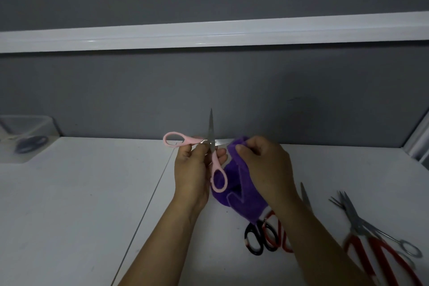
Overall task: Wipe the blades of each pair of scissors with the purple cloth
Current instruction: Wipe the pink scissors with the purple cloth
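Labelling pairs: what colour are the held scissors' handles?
Pale pink plastic handles, best in head view.

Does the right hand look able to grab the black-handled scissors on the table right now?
Probably not yet. The right hand grips the purple cloth, so its fingers are busy. The black-handled scissors lie close beneath its forearm, handles uncovered, so reach itself looks fine.

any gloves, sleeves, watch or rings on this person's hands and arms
No. The left hand and right hand are ungloved. The left forearm and right forearm are uncovered to the frame edge: no sleeve, watch or bracelet. No ring shows on the visible fingers.
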